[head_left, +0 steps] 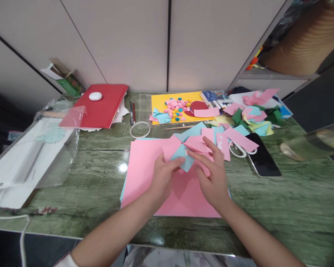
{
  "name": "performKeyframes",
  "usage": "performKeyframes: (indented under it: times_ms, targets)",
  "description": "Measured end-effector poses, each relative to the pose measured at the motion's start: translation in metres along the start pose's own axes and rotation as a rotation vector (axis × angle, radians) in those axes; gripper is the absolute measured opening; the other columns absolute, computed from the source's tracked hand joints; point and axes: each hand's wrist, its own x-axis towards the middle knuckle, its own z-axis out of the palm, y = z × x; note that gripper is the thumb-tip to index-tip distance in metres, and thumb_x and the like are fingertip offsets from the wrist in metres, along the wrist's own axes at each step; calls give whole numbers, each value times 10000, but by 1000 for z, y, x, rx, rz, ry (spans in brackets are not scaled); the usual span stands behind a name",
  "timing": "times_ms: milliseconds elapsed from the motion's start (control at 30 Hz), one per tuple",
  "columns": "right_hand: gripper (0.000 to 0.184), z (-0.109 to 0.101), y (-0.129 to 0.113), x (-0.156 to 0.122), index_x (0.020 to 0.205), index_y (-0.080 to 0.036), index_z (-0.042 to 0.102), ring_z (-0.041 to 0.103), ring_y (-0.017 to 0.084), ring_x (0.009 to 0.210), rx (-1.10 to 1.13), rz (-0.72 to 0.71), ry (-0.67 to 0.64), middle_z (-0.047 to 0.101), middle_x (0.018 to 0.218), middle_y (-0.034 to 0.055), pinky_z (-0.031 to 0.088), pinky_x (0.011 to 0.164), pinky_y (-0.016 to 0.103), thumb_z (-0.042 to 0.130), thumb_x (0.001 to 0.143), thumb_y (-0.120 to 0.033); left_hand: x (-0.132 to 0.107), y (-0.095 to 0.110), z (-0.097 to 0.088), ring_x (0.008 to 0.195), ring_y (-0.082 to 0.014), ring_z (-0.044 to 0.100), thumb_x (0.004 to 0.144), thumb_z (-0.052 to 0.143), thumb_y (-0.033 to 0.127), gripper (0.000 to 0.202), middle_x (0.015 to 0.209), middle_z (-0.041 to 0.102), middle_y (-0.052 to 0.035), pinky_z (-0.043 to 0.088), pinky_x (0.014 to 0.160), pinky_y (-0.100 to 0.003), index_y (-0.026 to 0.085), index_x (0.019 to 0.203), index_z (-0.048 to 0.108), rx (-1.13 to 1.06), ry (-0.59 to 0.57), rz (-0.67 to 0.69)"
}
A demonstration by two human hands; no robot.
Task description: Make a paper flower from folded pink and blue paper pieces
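With my left hand pinching a blue flap of the folded paper piece over the pink sheet and my right hand loosely spread, fingertip at a small white patch, I judge this an attaching step, calling next for light pressure there.

Wht oval case on red folder, back L of table; green box just behind. Blk phone at R, nr clear container. Wht cord over front edge.
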Motion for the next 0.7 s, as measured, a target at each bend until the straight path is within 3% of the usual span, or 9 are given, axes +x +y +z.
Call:
performKeyframes:
  times_ms: [233,433,700]
  targets:
    - [478,3,-2,-2,1126,-341,579,297,265,1269,-104,-66,13,283,1407,0,267,1005,500,428,757,-78,0,2,0,704,-134,590,656,674,159,227,802,658,-17,455,674,-258,156,881,641,-51,-31,-21]
    - [464,4,0,-3,1125,-340,580,336,272,1240,-225,-165,46,275,1411,23,295,962,471,457,758,-84,-1,0,0,677,-131,577,643,691,166,235,770,640,-21,448,654,-254,132,866,624,-4,72,32]
    - [473,3,7,4,1120,-426,564,430,244,1124,-692,-466,309,423,1306,34,303,858,391,589,733,-155,3,1,-3,599,-87,536,636,667,132,153,672,598,6,416,574,-200,118,779,614,-50,63,-81]
